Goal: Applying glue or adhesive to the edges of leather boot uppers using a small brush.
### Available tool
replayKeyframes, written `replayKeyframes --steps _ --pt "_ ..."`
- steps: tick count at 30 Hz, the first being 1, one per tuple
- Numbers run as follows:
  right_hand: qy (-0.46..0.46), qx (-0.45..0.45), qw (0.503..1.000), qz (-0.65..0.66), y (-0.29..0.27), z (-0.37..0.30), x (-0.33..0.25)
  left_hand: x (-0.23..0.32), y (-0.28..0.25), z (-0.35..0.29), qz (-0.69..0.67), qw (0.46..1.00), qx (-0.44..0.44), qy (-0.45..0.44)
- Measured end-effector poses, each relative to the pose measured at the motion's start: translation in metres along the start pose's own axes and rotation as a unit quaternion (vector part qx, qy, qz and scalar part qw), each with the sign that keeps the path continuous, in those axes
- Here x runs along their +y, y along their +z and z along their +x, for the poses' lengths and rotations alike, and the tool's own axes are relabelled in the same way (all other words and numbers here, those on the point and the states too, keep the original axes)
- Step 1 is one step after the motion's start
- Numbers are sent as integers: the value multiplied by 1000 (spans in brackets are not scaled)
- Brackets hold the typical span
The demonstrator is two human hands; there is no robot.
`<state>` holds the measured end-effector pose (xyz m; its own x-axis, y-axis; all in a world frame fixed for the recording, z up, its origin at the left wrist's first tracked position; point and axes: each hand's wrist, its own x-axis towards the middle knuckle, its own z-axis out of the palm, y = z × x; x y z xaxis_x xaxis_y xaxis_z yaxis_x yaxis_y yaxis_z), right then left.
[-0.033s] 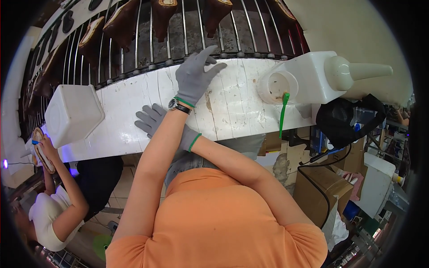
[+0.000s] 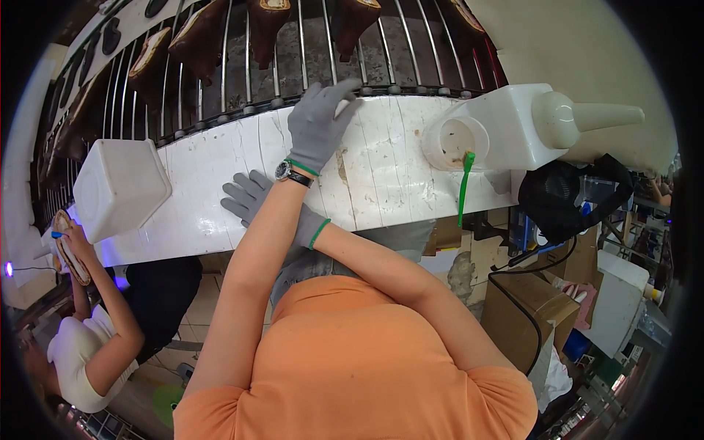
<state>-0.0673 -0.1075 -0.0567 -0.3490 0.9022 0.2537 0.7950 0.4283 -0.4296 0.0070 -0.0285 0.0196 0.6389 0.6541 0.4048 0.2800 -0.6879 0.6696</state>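
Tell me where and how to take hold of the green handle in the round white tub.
Pinch the slim free length of the green handle, outside the round white tub, coming from the near side of the white bench. It juts over the tub's rim toward that near edge, so that part looks easiest to reach.

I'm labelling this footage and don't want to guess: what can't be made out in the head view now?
All in the head view:
- Right hand: palm turned away; part of its back hidden by the left forearm.
- Left hand: palm hidden by its own back.
- Brown leather piece, top centre: cut off by the upper edge.
- Round white tub: contents too small to identify.
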Motion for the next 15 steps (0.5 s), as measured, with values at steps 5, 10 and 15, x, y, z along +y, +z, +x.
replayKeyframes --steps 5,10,15 --pt "-27 81 996 22 -9 1 -4 -16 10 -2 185 971 -21 148" --pt "-26 73 997 -1 -10 2 -2 -10 11 3 189 968 -74 146" --pt "-22 70 997 -8 -8 0 -1 -19 8 0 151 972 -138 112"
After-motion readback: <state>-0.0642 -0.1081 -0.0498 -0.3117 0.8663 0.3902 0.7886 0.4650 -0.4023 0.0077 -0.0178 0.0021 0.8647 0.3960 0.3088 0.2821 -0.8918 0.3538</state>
